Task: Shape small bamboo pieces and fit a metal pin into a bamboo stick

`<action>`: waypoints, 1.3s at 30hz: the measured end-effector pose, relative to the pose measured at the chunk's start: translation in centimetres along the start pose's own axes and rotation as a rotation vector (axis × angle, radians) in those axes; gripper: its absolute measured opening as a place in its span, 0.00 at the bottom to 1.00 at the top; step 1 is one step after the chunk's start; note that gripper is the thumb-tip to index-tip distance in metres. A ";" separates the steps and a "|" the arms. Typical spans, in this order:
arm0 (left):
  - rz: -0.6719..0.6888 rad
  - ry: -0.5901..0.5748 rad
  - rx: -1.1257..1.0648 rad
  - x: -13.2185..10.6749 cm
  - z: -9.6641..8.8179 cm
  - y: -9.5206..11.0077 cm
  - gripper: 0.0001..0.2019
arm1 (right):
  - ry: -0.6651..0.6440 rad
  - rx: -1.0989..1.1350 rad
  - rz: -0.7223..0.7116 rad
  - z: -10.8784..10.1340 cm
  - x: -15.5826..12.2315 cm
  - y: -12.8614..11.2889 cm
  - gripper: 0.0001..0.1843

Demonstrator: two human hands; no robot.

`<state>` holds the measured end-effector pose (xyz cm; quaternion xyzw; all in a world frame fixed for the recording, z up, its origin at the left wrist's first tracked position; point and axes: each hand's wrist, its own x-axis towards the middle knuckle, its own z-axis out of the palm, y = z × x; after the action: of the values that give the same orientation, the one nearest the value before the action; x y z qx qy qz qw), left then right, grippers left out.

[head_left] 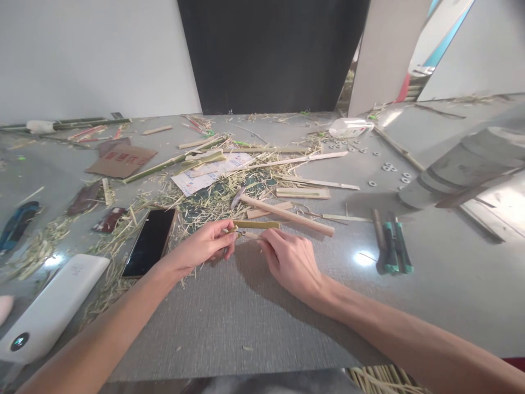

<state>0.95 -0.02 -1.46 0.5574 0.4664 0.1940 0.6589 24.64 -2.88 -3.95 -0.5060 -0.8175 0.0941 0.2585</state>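
My left hand (207, 243) pinches one end of a short greenish bamboo strip (256, 224) just above the grey table (246, 317). My right hand (289, 260) is closed beside it, its fingertips on a thin sliver at the strip's near side. Both hands meet at the table's middle. A longer pale bamboo stick (287, 215) lies just behind them, with a small blade-like tool (237, 198) at its far end.
A black phone (150, 241) and a white power bank (49, 309) lie to the left. Bamboo shavings, strips and printed paper (209, 172) litter the back. Green-handled tools (394, 249) lie right, with small white rings (388, 167) and a grey cylinder (463, 164) beyond.
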 end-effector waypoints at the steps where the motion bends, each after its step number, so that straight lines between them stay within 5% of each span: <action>1: -0.004 -0.004 -0.005 0.0 0.0 0.0 0.16 | 0.000 0.000 0.000 0.0 0.0 0.0 0.16; 39: 0.052 0.076 0.128 -0.8 0.6 1.4 0.16 | -0.073 -0.002 -0.127 -1.7 1.6 1.0 0.14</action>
<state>1.39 -0.55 0.17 0.6027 0.4878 0.2019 0.5984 25.73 -1.21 -2.40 -0.4495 -0.8569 0.0949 0.2336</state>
